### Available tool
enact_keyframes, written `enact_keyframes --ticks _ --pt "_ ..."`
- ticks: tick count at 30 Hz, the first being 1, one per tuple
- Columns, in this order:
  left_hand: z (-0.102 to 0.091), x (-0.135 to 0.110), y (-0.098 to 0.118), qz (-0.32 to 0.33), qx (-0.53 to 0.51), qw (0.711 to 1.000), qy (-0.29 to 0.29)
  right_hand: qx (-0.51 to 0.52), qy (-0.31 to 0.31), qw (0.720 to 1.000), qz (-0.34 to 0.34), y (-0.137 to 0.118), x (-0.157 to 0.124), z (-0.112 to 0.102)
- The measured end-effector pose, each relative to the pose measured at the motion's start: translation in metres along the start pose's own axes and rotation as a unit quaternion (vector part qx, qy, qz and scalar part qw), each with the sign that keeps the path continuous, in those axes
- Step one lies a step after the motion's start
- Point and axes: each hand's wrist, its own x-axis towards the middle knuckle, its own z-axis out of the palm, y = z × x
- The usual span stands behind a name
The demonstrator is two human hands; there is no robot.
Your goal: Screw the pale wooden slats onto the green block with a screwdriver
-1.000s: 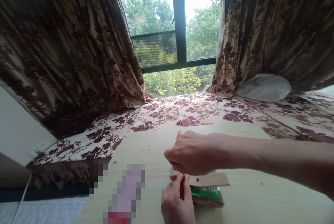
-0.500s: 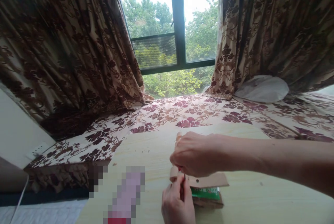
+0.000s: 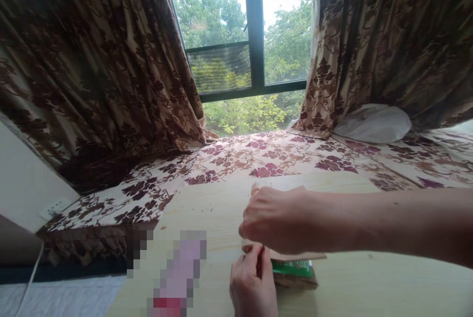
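Observation:
My right hand (image 3: pixel 271 218) reaches in from the right, its fingers curled into a fist. A rounded light-wood end (image 3: pixel 254 188) pokes out just beyond its knuckles; whether the fist grips that piece is hidden. Directly below, my left hand (image 3: pixel 253 282) is closed in a pinch, fingertips close under the right fist. What sits between those fingers is too small and covered to name. A flat light-wood strip (image 3: pixel 295 257) shows as a thin edge under my right wrist. Beneath it lies a green and brown packet (image 3: pixel 293 269), right of my left hand.
The pale wood-grain tabletop (image 3: pixel 207 218) carries small crumbs and a pixelated pink and red object (image 3: pixel 177 272) on the left. Behind it is a flowered cloth surface (image 3: pixel 244 154), with a white plastic bag (image 3: pixel 373 124), patterned curtains (image 3: pixel 140 61) and a window (image 3: pixel 254 36).
My right fist and forearm have come down slightly, covering most of the wooden strip and its hole. A red bit seen between the hands is now hidden. The left hand keeps its pinch.

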Motion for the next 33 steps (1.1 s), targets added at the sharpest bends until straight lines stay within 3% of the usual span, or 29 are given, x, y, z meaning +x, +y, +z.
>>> enact_keyframes --ticks 7,12,16,23,29,33 --pt "-0.001 0.0 0.002 -0.019 0.002 1.0 -0.005 0.041 0.009 0.998 0.051 0.012 0.006 0.012" --pt "-0.003 0.002 0.002 -0.006 0.009 1.0 0.001 0.005 -0.004 1.0 0.008 0.0 -0.005 -0.003" --pt "-0.001 0.0 0.0 0.001 0.007 1.0 0.003 0.013 -0.015 1.0 0.019 0.002 -0.004 0.001" --pt "0.011 -0.006 0.004 -0.045 -0.017 0.997 0.063 0.044 0.037 0.994 0.09 0.017 -0.003 0.012" --pt "0.018 -0.009 0.002 -0.052 -0.009 0.995 0.089 0.058 0.036 0.997 0.044 0.01 -0.009 0.009" --pt "0.019 -0.011 0.0 -0.05 -0.003 0.995 0.089 0.052 0.059 0.994 0.08 0.01 -0.005 0.019"
